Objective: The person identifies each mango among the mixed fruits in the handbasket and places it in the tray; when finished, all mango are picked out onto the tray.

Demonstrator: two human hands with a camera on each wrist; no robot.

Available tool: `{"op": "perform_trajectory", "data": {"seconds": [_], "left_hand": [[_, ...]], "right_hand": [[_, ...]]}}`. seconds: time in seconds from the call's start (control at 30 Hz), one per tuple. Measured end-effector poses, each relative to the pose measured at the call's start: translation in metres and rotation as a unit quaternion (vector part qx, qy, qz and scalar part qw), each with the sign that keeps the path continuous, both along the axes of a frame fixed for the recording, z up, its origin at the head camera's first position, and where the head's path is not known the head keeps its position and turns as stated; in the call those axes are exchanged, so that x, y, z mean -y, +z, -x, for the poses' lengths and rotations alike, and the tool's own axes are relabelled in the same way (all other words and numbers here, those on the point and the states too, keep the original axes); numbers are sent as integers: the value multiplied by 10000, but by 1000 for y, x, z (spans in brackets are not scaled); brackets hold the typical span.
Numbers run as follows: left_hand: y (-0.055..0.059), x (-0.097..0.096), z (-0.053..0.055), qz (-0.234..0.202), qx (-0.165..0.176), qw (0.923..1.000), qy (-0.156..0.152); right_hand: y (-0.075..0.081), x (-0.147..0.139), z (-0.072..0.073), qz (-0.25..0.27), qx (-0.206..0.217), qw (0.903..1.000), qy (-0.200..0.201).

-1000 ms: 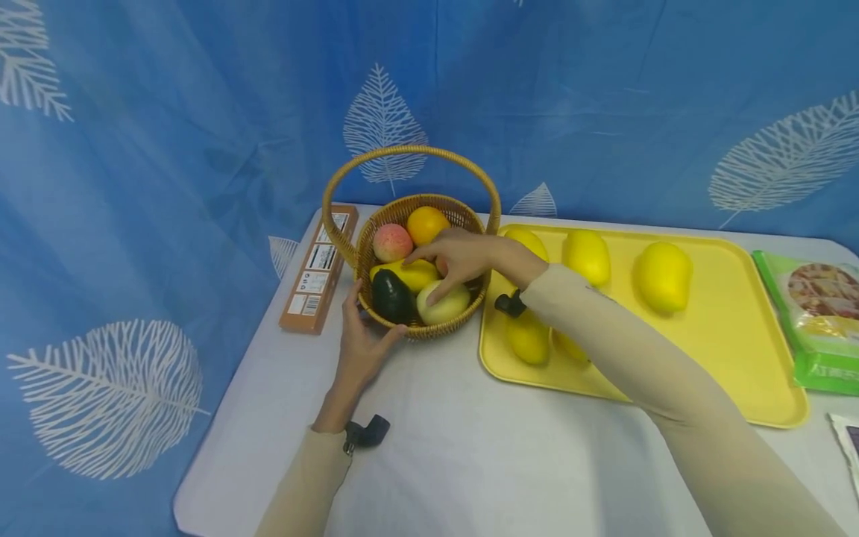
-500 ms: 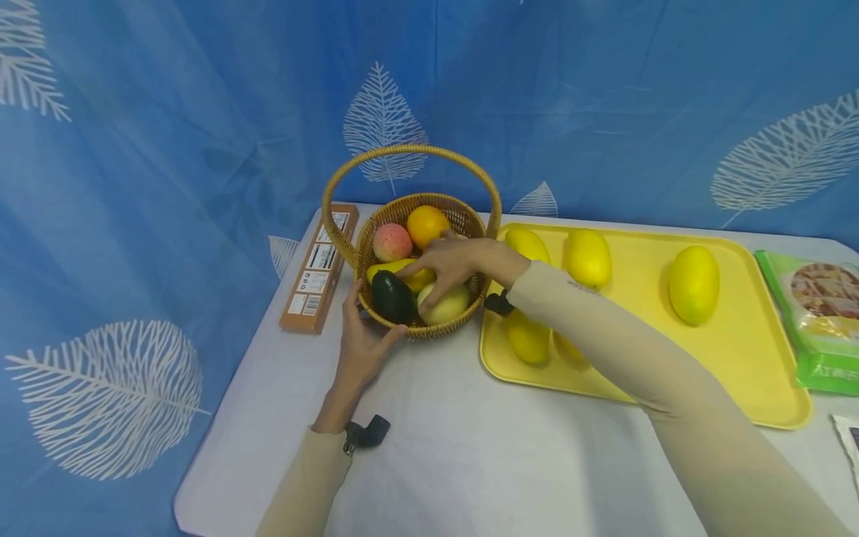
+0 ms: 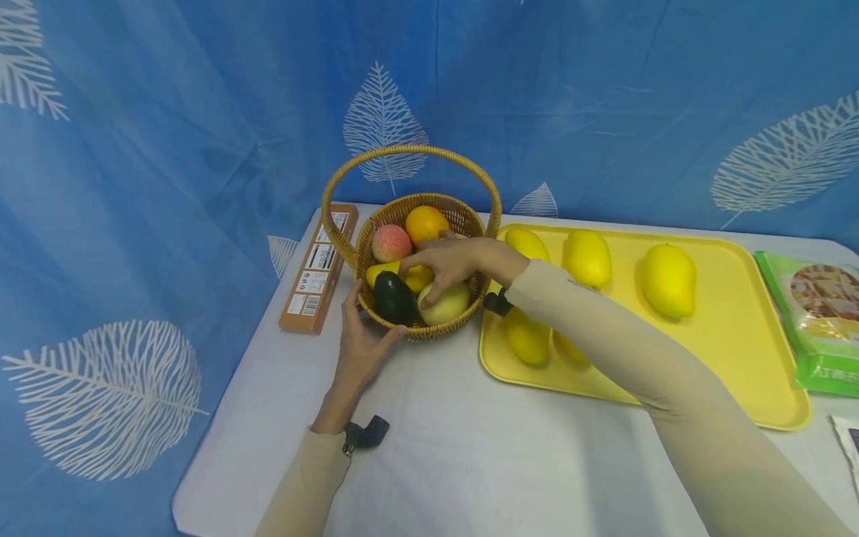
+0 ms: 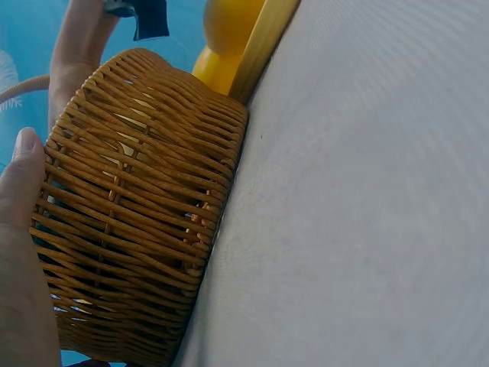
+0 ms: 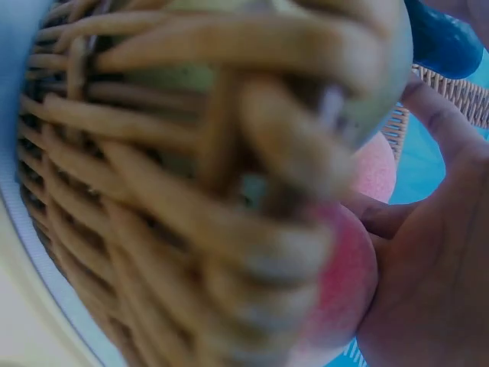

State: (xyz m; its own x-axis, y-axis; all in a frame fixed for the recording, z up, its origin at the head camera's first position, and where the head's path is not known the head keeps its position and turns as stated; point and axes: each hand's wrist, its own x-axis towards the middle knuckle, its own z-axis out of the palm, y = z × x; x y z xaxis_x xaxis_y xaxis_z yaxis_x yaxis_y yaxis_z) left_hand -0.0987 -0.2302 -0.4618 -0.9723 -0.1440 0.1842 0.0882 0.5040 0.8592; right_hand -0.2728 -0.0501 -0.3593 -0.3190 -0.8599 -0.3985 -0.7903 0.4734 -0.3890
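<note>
A wicker basket with a tall handle holds a peach, an orange, a dark green avocado, a pale green round fruit and a yellow mango. Around its near left rim curls my left hand, the thumb along the front. My right hand reaches in from the right and grips the yellow mango across its middle; some fingertips are hidden. In the right wrist view, a pink fruit lies against this hand's palm, and the mango is out of sight.
Several mangoes, one of them the rightmost mango, lie on a yellow tray right of the basket. A long brown box lies to the left. A green food packet is at the far right. Behind hangs a blue curtain.
My right hand has shifted slightly left and its index finger has bent down onto the mango. The tray's rightmost mango has rolled right, then back. My left hand stays in place.
</note>
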Motion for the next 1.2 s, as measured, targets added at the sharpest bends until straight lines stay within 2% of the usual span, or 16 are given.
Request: {"op": "perform_trajectory", "data": {"seconds": [0.23,0.57,0.77,0.93,1.2], "left_hand": [[0,0,0,-2,4,10000,1],[-1,0,1,-3,4,10000,-18],[-2,1,1,44,5,10000,10],[-3,1,0,42,-24,10000,28],[-3,1,1,-38,-134,9999,-21]], "right_hand": [[2,3,3,-22,316,9995,44],[4,7,4,-234,712,9971,-150],[4,5,6,-211,778,9967,-64],[3,2,7,-199,805,9964,-185],[0,3,7,140,853,9958,-294]]}}
